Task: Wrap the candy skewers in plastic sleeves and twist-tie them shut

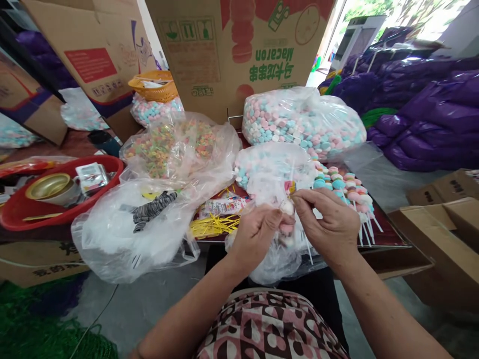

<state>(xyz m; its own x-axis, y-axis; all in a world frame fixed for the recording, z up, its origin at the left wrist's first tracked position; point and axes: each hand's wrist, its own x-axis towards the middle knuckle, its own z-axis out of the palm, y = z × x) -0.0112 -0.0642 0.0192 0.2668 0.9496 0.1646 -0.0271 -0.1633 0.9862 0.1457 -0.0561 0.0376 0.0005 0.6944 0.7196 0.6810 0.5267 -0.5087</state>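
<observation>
My left hand (258, 232) is closed around a marshmallow skewer (287, 227) in a clear printed wrapper, its pink and white pieces partly hidden by the fingers. Thumb and forefinger of my right hand (329, 219) pinch at the neck of that wrapper, just below its colourful top (290, 187); what lies between these fingertips is too small to make out. Yellow twist ties (213, 227) lie left of my hands, beside printed wrappers (224, 206). Finished-looking rows of marshmallow skewers (346, 187) with white sticks rest to the right.
Bags of pastel marshmallows (299, 122) and a bag of coloured gummy pieces (168, 144) stand behind. To the left are a plastic bag (108, 234) with a striped grey cloth (153, 209) and a red basin (112, 184). Cardboard boxes (239, 65) and purple bundles (437, 119) surround the table.
</observation>
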